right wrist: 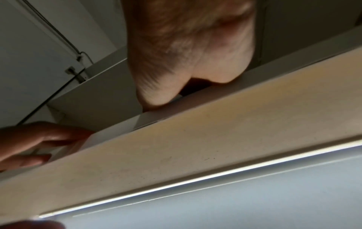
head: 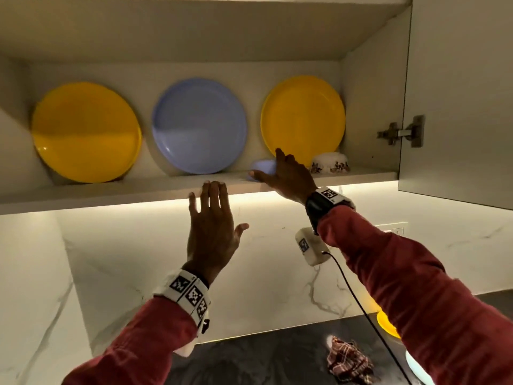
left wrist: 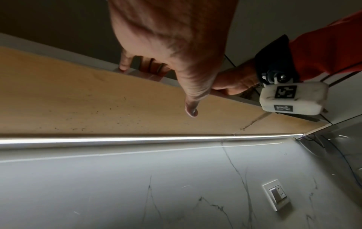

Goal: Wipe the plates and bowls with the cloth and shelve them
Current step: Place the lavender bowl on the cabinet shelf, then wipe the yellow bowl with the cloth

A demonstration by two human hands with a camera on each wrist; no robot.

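Two yellow plates (head: 86, 132) (head: 304, 118) and a blue plate (head: 200, 126) lean against the back of the cupboard shelf (head: 125, 191). A small blue bowl (head: 261, 165) lies upside down on the shelf beside a floral white bowl (head: 330, 162). My right hand (head: 280, 173) reaches over the shelf edge, its thumb and straight fingers spread around the blue bowl and touching it. Flat and empty, my left hand (head: 211, 198) has its fingertips (left wrist: 125, 65) at the shelf's front edge. The checked cloth (head: 348, 362) lies on the dark counter below.
The cupboard door (head: 455, 101) stands open at the right. On the counter, partly behind my right sleeve, lie a yellow dish (head: 387, 326) and a pale dish (head: 415, 365). A light strip (left wrist: 137, 139) runs under the shelf; a wall socket (left wrist: 276, 195) sits on the marble backsplash.
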